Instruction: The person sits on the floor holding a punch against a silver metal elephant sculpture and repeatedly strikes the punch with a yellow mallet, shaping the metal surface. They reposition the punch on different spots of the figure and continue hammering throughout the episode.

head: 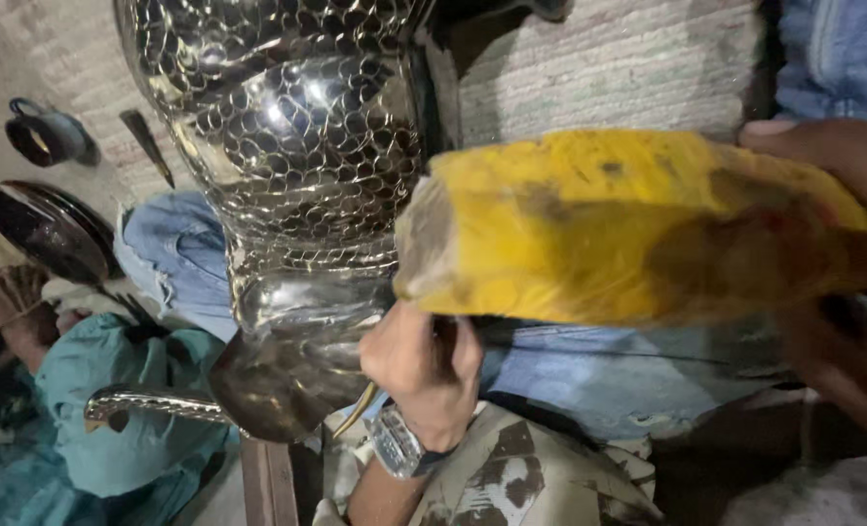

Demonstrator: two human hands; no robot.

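A large shiny metal vessel (pixel 297 146) with a hammered scale pattern fills the upper middle of the view, its neck pointing down toward me. My left hand (pixel 424 365), a metal watch (pixel 395 443) on its wrist, is closed around a thin tool whose brass-coloured tip (pixel 356 414) pokes out below the fist, right by the vessel's smooth neck. My right hand (pixel 843 292) grips a big worn yellow block (pixel 628 224), blurred, raised above the left hand and just right of the vessel.
Another person in teal clothes (pixel 112 409) sits at the left, a bare foot (pixel 10 302) showing. A dark metal plate (pixel 49 229), a dark cup (pixel 44 136) and a small tool (pixel 146 146) lie on the floor. Blue cloth (pixel 175 253) lies under the vessel.
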